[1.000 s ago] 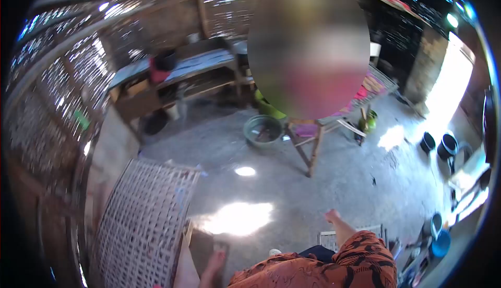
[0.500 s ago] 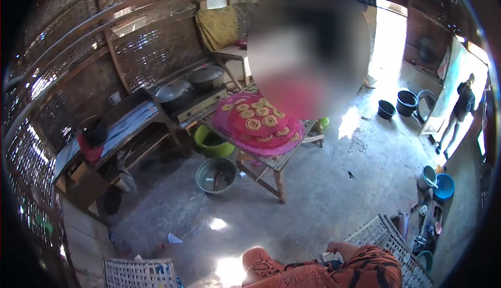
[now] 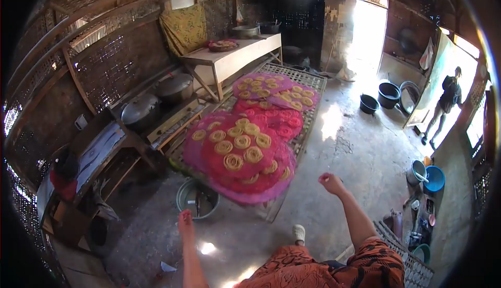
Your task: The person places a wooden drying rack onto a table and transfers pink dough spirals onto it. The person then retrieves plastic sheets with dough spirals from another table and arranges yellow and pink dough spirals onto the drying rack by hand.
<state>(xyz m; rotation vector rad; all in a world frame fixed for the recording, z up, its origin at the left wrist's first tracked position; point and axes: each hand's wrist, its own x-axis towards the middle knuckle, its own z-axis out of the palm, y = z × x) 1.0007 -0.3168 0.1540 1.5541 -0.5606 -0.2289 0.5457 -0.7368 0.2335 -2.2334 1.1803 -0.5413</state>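
My left hand (image 3: 186,222) is raised low in the view, just below a green basin (image 3: 207,207) on the floor; its fingers are curled and too small to show whether they hold anything. My right hand (image 3: 331,182) hangs over the concrete floor, right of the woven rack (image 3: 314,81), fingers bent together, contents unclear. Neither hand touches the rack. On the rack lie pink and magenta sheets (image 3: 250,177) bearing several coiled yellow rounds (image 3: 242,142), with pink rounds (image 3: 282,131) farther back.
Lidded pots (image 3: 175,87) stand at the left beside a low bench. A white table (image 3: 237,53) is behind the rack. Black tubs (image 3: 389,95) and a blue basin (image 3: 434,178) sit at the right. A person (image 3: 450,97) stands near the bright right doorway.
The view has turned and moved closer to the rack, whose full length now shows. Both my hands are now raised in front of me, and one foot shows below.
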